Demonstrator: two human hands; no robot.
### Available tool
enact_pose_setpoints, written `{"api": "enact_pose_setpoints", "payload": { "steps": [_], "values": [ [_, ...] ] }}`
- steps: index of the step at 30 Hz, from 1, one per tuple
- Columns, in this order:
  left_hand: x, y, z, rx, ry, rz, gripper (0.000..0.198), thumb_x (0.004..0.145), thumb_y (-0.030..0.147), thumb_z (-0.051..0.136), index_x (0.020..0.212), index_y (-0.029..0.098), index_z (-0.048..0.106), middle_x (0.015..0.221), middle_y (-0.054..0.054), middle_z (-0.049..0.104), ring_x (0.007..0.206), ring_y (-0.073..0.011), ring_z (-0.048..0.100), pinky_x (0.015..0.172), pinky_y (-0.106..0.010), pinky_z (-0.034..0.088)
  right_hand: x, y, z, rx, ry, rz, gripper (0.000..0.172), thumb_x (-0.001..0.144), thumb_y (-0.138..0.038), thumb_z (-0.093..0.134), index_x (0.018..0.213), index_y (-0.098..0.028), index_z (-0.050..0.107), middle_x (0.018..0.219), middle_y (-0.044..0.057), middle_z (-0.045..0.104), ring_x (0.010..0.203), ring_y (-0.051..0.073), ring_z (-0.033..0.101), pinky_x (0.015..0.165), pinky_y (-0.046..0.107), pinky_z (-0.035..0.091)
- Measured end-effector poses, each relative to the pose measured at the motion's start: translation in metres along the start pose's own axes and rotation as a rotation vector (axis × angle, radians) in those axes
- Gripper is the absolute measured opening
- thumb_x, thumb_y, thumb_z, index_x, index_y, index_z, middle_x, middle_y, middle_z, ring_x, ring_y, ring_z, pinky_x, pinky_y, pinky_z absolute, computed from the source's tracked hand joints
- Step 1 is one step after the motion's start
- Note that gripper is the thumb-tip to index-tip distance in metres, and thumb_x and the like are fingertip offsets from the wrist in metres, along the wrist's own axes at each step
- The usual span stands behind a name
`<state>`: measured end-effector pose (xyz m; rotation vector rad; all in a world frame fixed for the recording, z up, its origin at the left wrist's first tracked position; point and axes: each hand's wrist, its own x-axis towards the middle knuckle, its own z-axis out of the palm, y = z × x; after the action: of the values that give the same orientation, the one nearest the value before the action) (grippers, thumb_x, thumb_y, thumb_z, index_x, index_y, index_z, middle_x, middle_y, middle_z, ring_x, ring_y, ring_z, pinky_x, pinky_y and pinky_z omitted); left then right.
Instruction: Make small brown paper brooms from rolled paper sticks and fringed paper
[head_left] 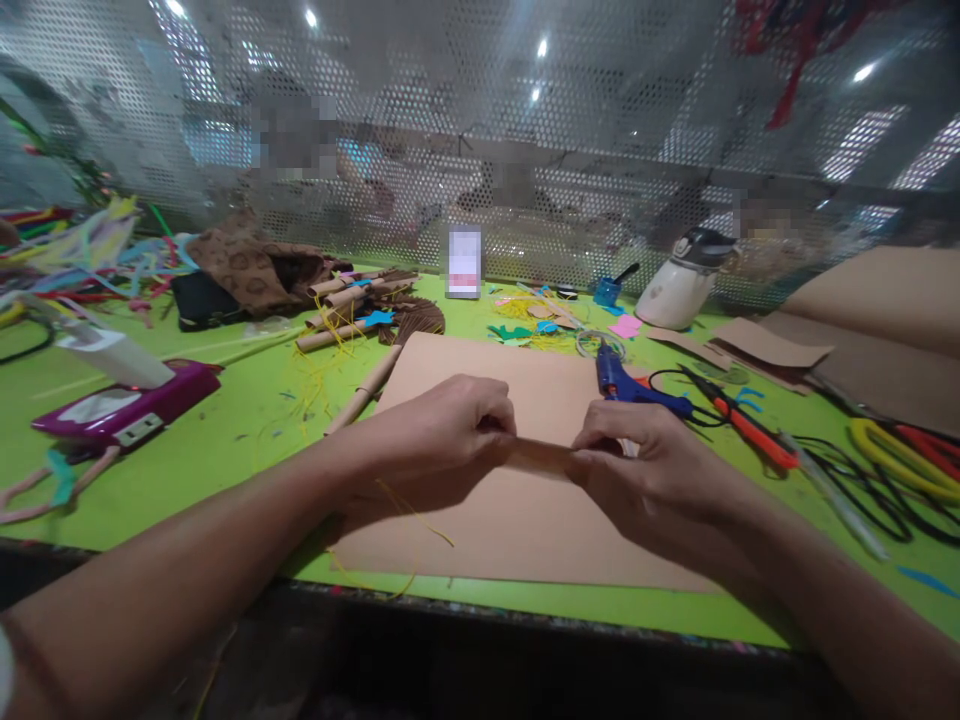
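Between my two hands a narrow brown paper piece is held level, one end in each hand, above a large tan paper sheet. My left hand pinches its left end with curled fingers. Thumb and fingers of my right hand close on its right end. The sheet lies on the green table. A blue glue gun rests just beyond my right hand. Yellow strands hang near my left wrist.
Rolled brown paper tubes lie at the back left, near a purple power strip. A phone stands at the back. On the right are an orange-handled tool, yellow scissors, black cable and a white bottle.
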<state>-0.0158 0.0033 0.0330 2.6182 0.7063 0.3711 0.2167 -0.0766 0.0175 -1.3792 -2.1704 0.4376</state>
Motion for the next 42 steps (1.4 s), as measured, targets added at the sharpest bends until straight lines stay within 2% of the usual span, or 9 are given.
{"api": "enact_pose_setpoints", "payload": {
  "steps": [3,5,8,12,15,19,25,33,42],
  "values": [
    [0.003,-0.003,-0.005,0.143,0.190,0.205,0.017,0.084,0.015,0.050,0.078,0.017,0.066,0.079,-0.003,0.055,0.073,-0.0125,0.050,0.065,-0.024,0.038,0.001,0.006,-0.001,-0.150,0.220,-0.250,0.014,0.084,-0.009,0.053,0.080,-0.015,0.066,0.075,0.005,0.058,0.068,0.015,0.054,0.060,0.027,0.041],
    [0.004,-0.004,-0.007,0.268,0.256,0.293,0.022,0.087,0.014,0.046,0.078,0.017,0.066,0.080,-0.004,0.054,0.075,-0.0141,0.048,0.068,-0.027,0.038,0.001,0.005,-0.001,-0.280,0.290,-0.339,0.016,0.084,-0.007,0.052,0.082,-0.014,0.065,0.076,0.007,0.057,0.071,0.017,0.052,0.062,0.029,0.040],
    [0.003,0.000,-0.003,0.433,0.208,0.346,0.023,0.087,0.015,0.045,0.073,0.017,0.063,0.077,-0.005,0.052,0.074,-0.0164,0.045,0.068,-0.030,0.037,-0.003,-0.002,0.002,-0.398,0.238,-0.354,0.018,0.083,-0.006,0.049,0.077,-0.016,0.063,0.071,0.006,0.053,0.067,0.018,0.047,0.059,0.030,0.036],
    [0.001,0.008,0.015,0.492,0.076,0.368,0.016,0.081,0.010,0.047,0.072,0.017,0.057,0.071,-0.003,0.049,0.067,-0.0162,0.042,0.067,-0.032,0.037,-0.009,-0.011,0.015,-0.502,0.045,-0.282,0.019,0.084,-0.008,0.047,0.071,-0.017,0.057,0.068,0.003,0.049,0.063,0.017,0.041,0.055,0.032,0.028],
    [-0.001,0.010,0.024,0.434,0.042,0.343,0.015,0.083,0.009,0.047,0.086,0.017,0.058,0.075,-0.002,0.051,0.069,-0.0164,0.044,0.065,-0.031,0.037,-0.010,-0.012,0.024,-0.536,-0.042,-0.259,0.018,0.084,-0.007,0.047,0.071,-0.017,0.054,0.069,0.003,0.049,0.065,0.017,0.040,0.057,0.034,0.027],
    [-0.003,0.010,0.025,0.339,0.007,0.231,0.014,0.087,0.014,0.045,0.077,0.016,0.055,0.077,-0.003,0.052,0.066,-0.0147,0.046,0.060,-0.028,0.037,-0.008,-0.010,0.030,-0.484,-0.049,-0.277,0.018,0.087,-0.009,0.045,0.075,-0.016,0.055,0.072,0.004,0.051,0.070,0.018,0.041,0.061,0.034,0.030],
    [0.000,0.011,0.027,0.325,0.017,0.266,0.015,0.089,0.014,0.044,0.082,0.017,0.057,0.078,-0.003,0.052,0.068,-0.0151,0.046,0.060,-0.028,0.037,-0.005,-0.009,0.034,-0.421,-0.018,-0.307,0.022,0.090,-0.011,0.041,0.076,-0.015,0.057,0.072,0.006,0.051,0.071,0.019,0.041,0.063,0.034,0.032],
    [-0.001,0.006,0.029,0.205,-0.001,0.118,0.017,0.089,0.018,0.044,0.078,0.016,0.057,0.079,-0.003,0.056,0.070,-0.0144,0.051,0.061,-0.026,0.038,-0.006,-0.003,0.026,-0.159,-0.055,-0.069,0.015,0.089,-0.012,0.048,0.077,-0.017,0.055,0.078,0.003,0.054,0.068,0.013,0.048,0.060,0.026,0.036],
    [-0.001,0.002,0.016,0.099,-0.070,-0.092,0.015,0.085,0.024,0.052,0.080,0.019,0.065,0.074,-0.002,0.063,0.063,-0.0145,0.052,0.054,-0.027,0.032,-0.004,0.001,0.019,-0.062,-0.058,0.114,0.014,0.084,-0.015,0.055,0.071,-0.018,0.061,0.059,-0.001,0.056,0.049,0.010,0.044,0.045,0.022,0.031]
  ]
}}
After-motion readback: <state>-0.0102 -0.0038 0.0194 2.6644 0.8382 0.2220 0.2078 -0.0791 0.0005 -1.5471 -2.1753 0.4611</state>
